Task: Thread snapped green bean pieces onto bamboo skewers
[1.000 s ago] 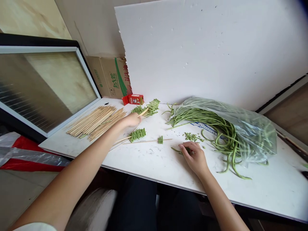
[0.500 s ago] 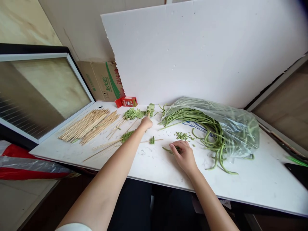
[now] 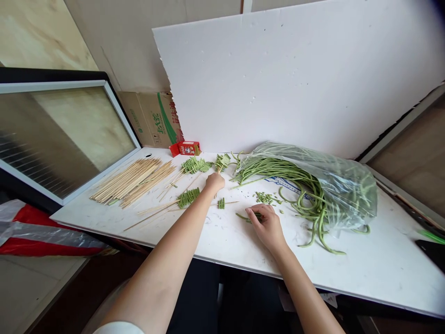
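Observation:
My left hand (image 3: 215, 182) is closed around the bare sticks of some skewers, whose far ends carry a bunch of cut green bean pieces (image 3: 222, 161). Closer to me, my right hand (image 3: 266, 222) rests on the table with its fingers curled over green beans (image 3: 241, 215); part of them is hidden under the palm. Between the hands lies a skewer with a few short bean pieces (image 3: 221, 203) on it. Loose cut pieces (image 3: 267, 198) lie just beyond my right hand. Other filled bean skewers (image 3: 194, 164) lie left of my left hand, and more (image 3: 188, 197) lie beside the forearm.
Bare bamboo skewers (image 3: 127, 181) are piled on the left of the white table (image 3: 222, 241). A clear plastic bag (image 3: 347, 185) spills long green beans (image 3: 278, 167) on the right. Behind stand a red box (image 3: 190, 148), a cardboard carton (image 3: 149, 118) and a white board (image 3: 278, 79).
My left hand has drawn slightly back toward me, and the bunch of skewers has tipped a little. My right hand stays put. The whole view has shifted slightly.

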Demonstrator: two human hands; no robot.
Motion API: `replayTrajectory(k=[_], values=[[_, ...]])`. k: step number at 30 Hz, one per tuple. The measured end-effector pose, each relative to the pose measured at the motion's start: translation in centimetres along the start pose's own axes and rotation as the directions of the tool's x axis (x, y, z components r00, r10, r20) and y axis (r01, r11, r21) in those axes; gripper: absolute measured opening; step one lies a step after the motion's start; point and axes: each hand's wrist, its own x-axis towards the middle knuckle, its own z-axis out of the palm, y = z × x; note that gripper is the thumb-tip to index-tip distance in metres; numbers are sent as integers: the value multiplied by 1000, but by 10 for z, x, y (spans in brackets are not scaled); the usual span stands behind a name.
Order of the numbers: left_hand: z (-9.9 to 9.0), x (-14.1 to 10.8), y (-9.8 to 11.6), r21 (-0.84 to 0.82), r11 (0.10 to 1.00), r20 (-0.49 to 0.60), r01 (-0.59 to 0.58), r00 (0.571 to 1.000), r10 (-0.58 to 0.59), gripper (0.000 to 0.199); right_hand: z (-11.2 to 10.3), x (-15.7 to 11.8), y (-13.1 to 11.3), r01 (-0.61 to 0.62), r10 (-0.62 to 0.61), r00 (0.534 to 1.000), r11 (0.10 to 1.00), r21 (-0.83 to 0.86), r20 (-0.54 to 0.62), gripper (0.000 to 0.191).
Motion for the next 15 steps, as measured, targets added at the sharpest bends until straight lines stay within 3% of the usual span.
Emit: replayTrajectory(k=[9,15], values=[[0,-10,-10,41,999,-167,-3,986,10,40,1,0,3,8,-8,1000,1000,-16,9,34],[-22,-6,-7,35,997,-166,-67,984,72,40,1,0,5,7,-7,1000,1000,-14,11,35]])
